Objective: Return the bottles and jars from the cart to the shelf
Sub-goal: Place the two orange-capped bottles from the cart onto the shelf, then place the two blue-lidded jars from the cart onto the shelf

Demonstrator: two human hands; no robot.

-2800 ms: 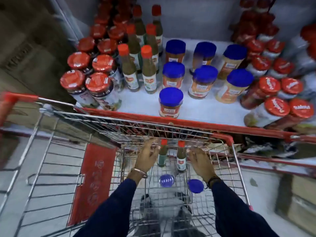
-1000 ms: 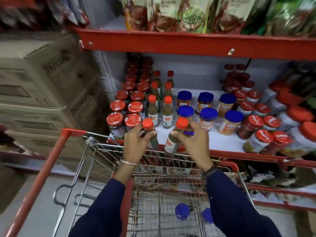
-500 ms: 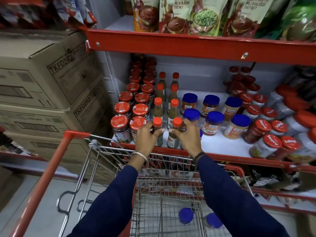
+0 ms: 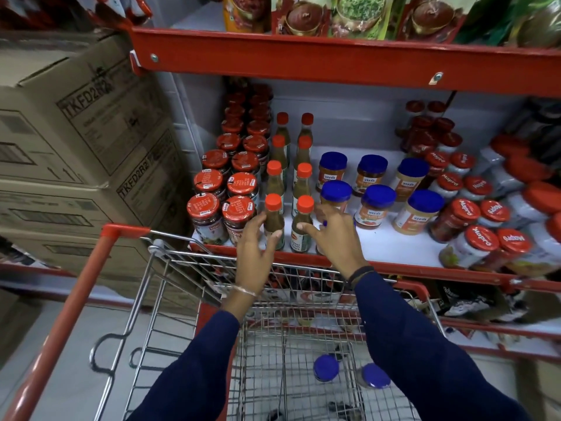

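Observation:
Two green sauce bottles with orange caps stand upright at the front edge of the white shelf (image 4: 385,243): the left bottle (image 4: 273,208) and the right bottle (image 4: 304,212). My left hand (image 4: 253,250) is loose beside the left bottle, fingers spread, thumb brushing its label. My right hand (image 4: 338,238) is spread beside the right bottle, thumb touching it. Below my arms, two blue-lidded jars (image 4: 325,367) (image 4: 376,375) lie in the wire cart (image 4: 209,255).
Red-lidded jars (image 4: 206,208) fill the shelf's left side, blue-lidded jars (image 4: 379,197) the middle, more red-lidded jars (image 4: 482,241) the right. A red upper shelf (image 4: 303,60) holds pouches. Stacked cardboard boxes (image 4: 76,132) stand left of the shelving.
Both hands lifted the two bottles out of the cart, set them on the shelf front, and now have loosened their fingers from them. The view tilted up to the shelf.

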